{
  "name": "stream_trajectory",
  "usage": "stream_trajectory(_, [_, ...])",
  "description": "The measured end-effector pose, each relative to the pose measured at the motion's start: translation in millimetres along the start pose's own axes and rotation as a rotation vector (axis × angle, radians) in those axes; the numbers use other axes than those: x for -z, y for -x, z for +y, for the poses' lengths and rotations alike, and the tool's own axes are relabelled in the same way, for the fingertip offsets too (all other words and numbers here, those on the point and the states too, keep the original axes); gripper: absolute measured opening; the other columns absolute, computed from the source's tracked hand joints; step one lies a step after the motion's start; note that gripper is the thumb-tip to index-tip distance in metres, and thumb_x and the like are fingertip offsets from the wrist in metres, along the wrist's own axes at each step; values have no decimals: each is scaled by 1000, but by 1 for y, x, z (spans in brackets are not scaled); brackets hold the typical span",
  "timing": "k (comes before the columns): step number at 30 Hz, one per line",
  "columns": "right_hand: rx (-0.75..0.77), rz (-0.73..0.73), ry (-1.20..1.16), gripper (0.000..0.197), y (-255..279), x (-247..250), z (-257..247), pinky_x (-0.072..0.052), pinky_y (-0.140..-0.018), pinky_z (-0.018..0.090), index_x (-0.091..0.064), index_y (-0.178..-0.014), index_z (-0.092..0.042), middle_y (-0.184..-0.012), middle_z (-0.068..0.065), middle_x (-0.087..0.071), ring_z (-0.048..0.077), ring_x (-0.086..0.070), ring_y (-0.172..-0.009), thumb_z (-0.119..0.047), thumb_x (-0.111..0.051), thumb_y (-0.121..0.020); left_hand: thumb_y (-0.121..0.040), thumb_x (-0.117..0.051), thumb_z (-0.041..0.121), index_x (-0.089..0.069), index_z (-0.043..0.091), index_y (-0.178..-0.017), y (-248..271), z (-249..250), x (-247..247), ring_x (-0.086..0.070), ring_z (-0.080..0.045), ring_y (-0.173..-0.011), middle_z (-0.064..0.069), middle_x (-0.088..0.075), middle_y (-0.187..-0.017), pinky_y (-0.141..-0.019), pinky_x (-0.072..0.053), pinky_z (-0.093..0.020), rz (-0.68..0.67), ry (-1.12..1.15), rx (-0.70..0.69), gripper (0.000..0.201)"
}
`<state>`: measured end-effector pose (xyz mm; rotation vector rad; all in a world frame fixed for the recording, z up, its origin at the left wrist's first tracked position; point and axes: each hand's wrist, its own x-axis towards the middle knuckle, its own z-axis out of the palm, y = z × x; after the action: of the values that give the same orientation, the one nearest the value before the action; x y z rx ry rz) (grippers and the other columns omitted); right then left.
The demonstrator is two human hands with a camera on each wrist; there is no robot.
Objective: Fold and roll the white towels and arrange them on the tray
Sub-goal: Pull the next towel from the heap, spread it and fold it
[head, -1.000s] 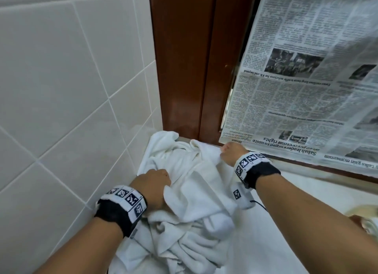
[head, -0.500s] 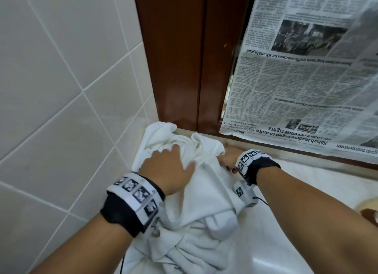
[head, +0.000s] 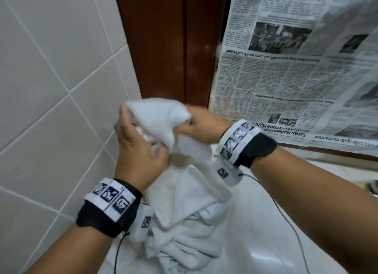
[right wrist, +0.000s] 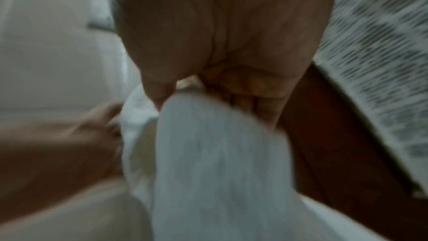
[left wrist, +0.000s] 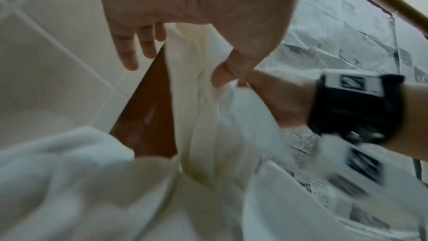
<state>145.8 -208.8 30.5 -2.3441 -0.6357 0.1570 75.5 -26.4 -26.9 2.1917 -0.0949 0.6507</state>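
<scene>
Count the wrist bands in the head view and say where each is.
2. One wrist band is on the left wrist at lower left; the other wrist band is on the right wrist, right of the lifted white towel. None seem hidden.

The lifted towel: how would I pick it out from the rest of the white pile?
Find the newspaper beside the dark wood frame. Just below, the left hand and right hand hold the lifted towel. It alone is raised; the other towels lie crumpled on the counter beneath.
</scene>
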Motion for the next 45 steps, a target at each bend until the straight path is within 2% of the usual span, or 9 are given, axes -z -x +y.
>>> stream_trajectory(4, [2,-586,195,38,43,-72,5,-40,-71,5,-56,-129,-8,-102,3,-59,11,-51,-82,-22,-64,-95,-75,-56,27,-34,25,-146,8,-16,8,-34,-19,-137,7,-35,-141,-113,-25,-27,-498,-77,126,75])
stream_trajectory(7, [-22,-638,35,47,57,-86,22,-49,-76,20,-53,-136,-17,-104,3,-63,22,-60,-92,-5,-60,-91,-79,-39,44,-52,28,-128,41,-39,4,-50,-23,-117,6,-51,-127,-98,-43,-38,-835,-367,118,53])
stream_trajectory(12, [-222,-225,117,67,47,-54,55,-52,-90,35,-48,-134,-26,-124,-1,-47,19,-63,-97,-27,-82,-76,-87,-28,50,-49,20,-128,53,-47,4,-54,-28,-100,-5,-55,-113,-87,-46,-43,-686,-506,33,55])
stream_trajectory(17, [-479,-389,431,131,66,-57,56,-50,-95,46,0,-155,-37,-149,5,-22,29,-55,-121,-63,-83,-57,-100,-39,29,-55,20,-109,25,-24,18,-61,-33,-91,-6,-62,-101,-79,-47,-40,-377,-380,105,20])
stream_trajectory(25, [-512,-463,442,53,125,-57,27,-49,-75,28,-68,-93,-10,-84,4,-64,18,-56,-71,-60,-52,-92,-101,-45,28,-50,18,-97,-9,40,76,-54,-24,-76,-2,-60,-83,-64,-36,-31,56,-84,87,12])
stream_trajectory(27, [-427,-659,333,70,151,-84,15,-48,-87,27,-57,-132,-13,-125,8,-61,19,-60,-99,-67,-58,-87,-102,-46,31,-53,18,-97,2,44,83,-56,-19,-77,4,-61,-81,-62,-37,-29,83,-34,121,16])
stream_trajectory(30, [-519,-757,356,126,168,-135,8,-26,-118,40,6,-158,-13,-166,13,-1,31,-21,-149,-82,-57,-74,-102,-47,33,-57,23,-99,26,52,92,-58,-1,-77,12,-62,-83,-62,-43,-16,123,87,191,15])
stream_trajectory(36, [-718,-207,296,78,87,-171,61,-14,-115,66,0,-159,-14,-165,13,7,44,1,-150,-48,-37,-100,-101,-48,27,-56,23,-96,78,73,117,-57,1,-77,9,-62,-82,-63,-42,-12,246,56,144,11])
stream_trajectory(45, [-571,-57,220,110,149,-151,51,-27,-118,50,15,-156,-16,-165,9,11,33,-12,-151,-39,-65,-85,-91,-49,54,-45,23,-98,203,15,97,-57,-17,-69,7,-59,-74,-55,-36,-21,-309,-232,387,32])
